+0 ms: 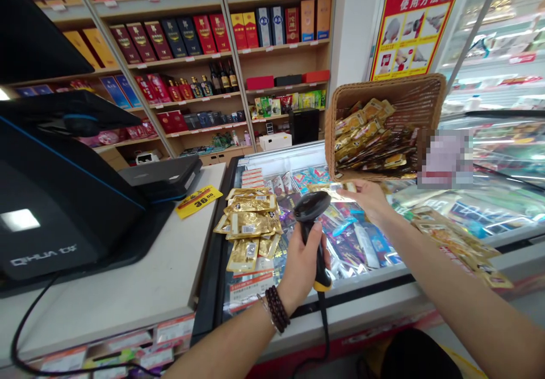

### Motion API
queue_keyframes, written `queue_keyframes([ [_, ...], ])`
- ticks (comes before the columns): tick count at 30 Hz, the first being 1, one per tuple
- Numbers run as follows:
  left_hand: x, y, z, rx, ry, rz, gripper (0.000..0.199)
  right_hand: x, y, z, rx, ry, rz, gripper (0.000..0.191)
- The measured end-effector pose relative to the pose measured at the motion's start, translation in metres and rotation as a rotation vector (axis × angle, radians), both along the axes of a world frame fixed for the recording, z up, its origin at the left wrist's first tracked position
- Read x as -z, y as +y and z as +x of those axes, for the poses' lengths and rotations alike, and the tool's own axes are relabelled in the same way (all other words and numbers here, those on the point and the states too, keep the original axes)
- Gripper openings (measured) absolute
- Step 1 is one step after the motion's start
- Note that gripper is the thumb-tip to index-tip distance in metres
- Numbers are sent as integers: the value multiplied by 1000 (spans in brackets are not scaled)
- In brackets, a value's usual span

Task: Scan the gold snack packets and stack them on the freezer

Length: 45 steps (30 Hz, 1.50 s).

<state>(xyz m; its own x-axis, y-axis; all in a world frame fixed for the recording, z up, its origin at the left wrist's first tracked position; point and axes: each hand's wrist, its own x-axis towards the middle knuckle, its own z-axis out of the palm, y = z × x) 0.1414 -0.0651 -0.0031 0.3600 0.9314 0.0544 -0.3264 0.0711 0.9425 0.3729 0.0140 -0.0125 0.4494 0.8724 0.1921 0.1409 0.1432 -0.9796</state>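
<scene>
My left hand (303, 262) is wrapped round the handle of a black barcode scanner (313, 208), its head tilted up over the glass freezer lid. Beyond the scanner, my right hand (371, 198) pinches the end of a flat gold snack packet (327, 190), partly hidden behind the scanner head. To the left of the scanner lies a loose pile of gold packets (251, 223), some with barcodes facing up. Behind my right hand, a tilted wicker basket (385, 86) holds many more gold packets (366, 134).
On the left, a white counter (140, 299) carries a black checkout terminal (63, 197) and a yellow price tag (198, 200). Larger packets (455, 242) lie on the freezer's right part. Shelves of boxed bottles (179, 35) stand behind. The scanner cable (324, 322) hangs down the front.
</scene>
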Motion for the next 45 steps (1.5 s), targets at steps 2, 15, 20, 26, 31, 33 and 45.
queue_keyframes([
  [2, -1, 1, 0, -4, 7, -9, 63, 8, 14, -14, -58, 154, -1, 47],
  [15, -1, 0, 1, -30, 20, -33, 59, 26, 5, -30, -264, 344, 25, 27],
  [20, -1, 1, 1, -31, 10, -19, 60, 26, 5, -31, -258, 346, 28, 27],
  [26, 0, 3, 1, -39, -11, -15, 62, 24, 3, -34, -211, 373, 25, 20],
  [31, 2, 2, 1, -34, -15, -5, 57, 20, 0, -35, -231, 362, 30, 28],
  [33, 1, 1, 0, -30, -13, 2, 55, 20, 0, -35, -227, 341, 36, 30],
  [45, -8, -16, -9, -66, -84, 60, 61, -10, 23, -86, -368, 360, 34, 33],
])
